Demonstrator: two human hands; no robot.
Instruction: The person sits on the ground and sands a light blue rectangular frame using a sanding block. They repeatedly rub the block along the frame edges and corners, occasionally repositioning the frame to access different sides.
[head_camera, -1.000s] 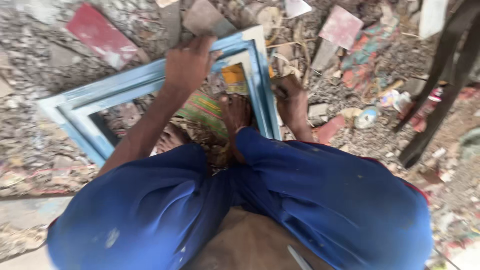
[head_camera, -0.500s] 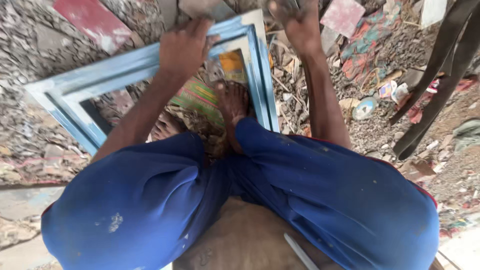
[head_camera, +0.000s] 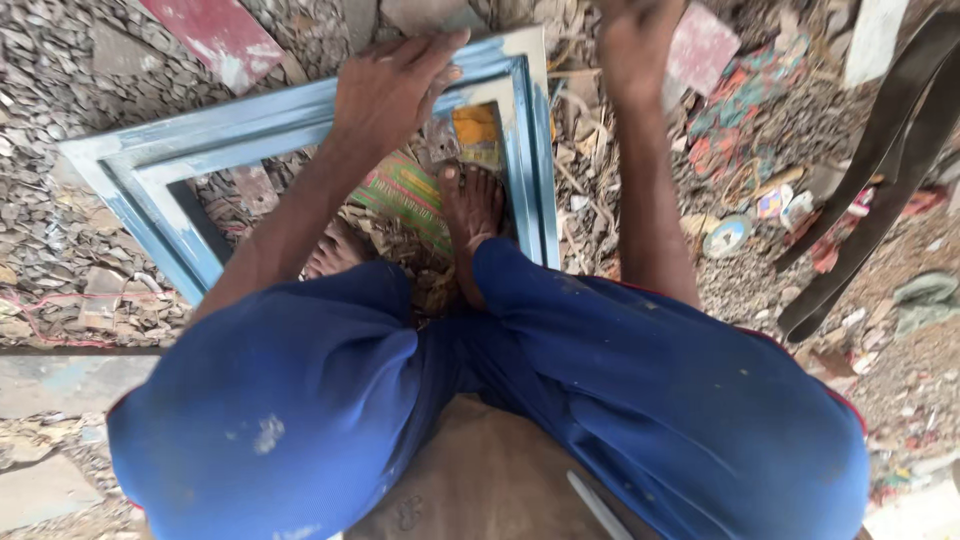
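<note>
Currently the left hand (head_camera: 385, 85) lies palm-down on the top rail of the light-blue painted rectangular wooden frame (head_camera: 240, 125), fingers spread and curled over the rail near its upper right corner. Right hand (head_camera: 635, 45) is up at the top edge of view, past the frame's right rail, partly cut off; cannot tell if it is open, closed or gripping anything. Frame lies flat on the rubble-strewn ground (head_camera: 60, 230), long side running left to right, slightly skewed, right rail just beside the person's bare right foot (head_camera: 470, 215). That foot stands inside the frame opening on a green-and-orange printed wrapper (head_camera: 410, 190). Toes of the other bare foot (head_camera: 335, 255) peek out by the left knee. Blue trousers (head_camera: 640, 400), speckled with pale spots, fill the lower half. Red-painted flat board (head_camera: 220, 40) lies above the frame at upper left, apart from it. Small round tin lid (head_camera: 727, 237) sits in the debris to the right. Dark curved strap-like strips (head_camera: 880, 170) run down the right side, well apart from both hands.
</note>
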